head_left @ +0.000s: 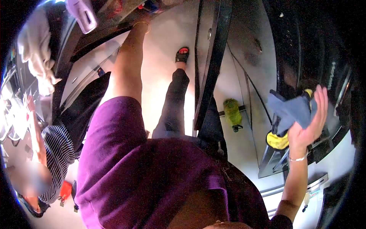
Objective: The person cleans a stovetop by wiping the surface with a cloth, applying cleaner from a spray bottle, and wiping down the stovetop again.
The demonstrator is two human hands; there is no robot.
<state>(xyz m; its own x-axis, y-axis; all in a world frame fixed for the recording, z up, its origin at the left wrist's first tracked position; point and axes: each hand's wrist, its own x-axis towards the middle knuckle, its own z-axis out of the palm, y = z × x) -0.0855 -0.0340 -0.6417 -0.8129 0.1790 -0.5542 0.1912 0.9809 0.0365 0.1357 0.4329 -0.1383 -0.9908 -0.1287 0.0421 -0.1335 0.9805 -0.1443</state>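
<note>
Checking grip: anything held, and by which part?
The right hand seems to hold the grey cloth by its right edge; the left hand: cannot tell.

The cloth (295,111) lies against the right hand (310,128), another person (58,149) at far left.

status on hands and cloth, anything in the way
Right hand touching grey cloth, grip unclear. Left hand at picture's top edge, grip unclear. Black bar between hands, blocking unclear.
</note>
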